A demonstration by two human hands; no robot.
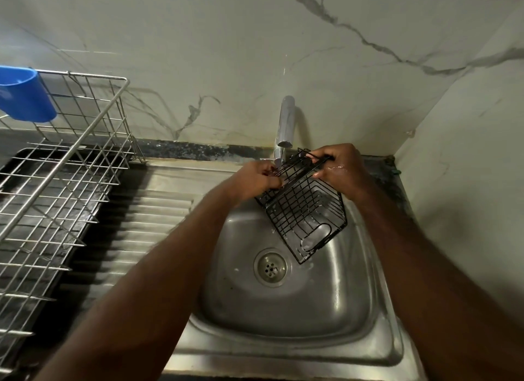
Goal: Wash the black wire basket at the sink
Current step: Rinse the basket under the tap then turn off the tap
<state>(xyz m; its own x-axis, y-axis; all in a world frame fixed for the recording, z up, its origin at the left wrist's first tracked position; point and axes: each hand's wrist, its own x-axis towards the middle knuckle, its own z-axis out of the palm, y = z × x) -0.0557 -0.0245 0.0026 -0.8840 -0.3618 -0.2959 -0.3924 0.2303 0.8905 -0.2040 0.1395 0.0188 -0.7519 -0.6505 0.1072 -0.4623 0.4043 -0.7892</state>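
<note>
Under the tap (285, 122), right of centre, the black wire basket (304, 207) tilts over the sink (283, 309), right hand (340, 167) gripping its rim, left hand (255, 182) pinching side wires; mid-rinse I reckon, next up is rotating it.

The one camera sat on the person's head. It looked forward and down into the sink (283, 309), from close above it. The sink filled the middle. The wide view also caught the tap (285, 122) and wall (226, 40) behind, and the drying rack (71, 153) at the left.
</note>
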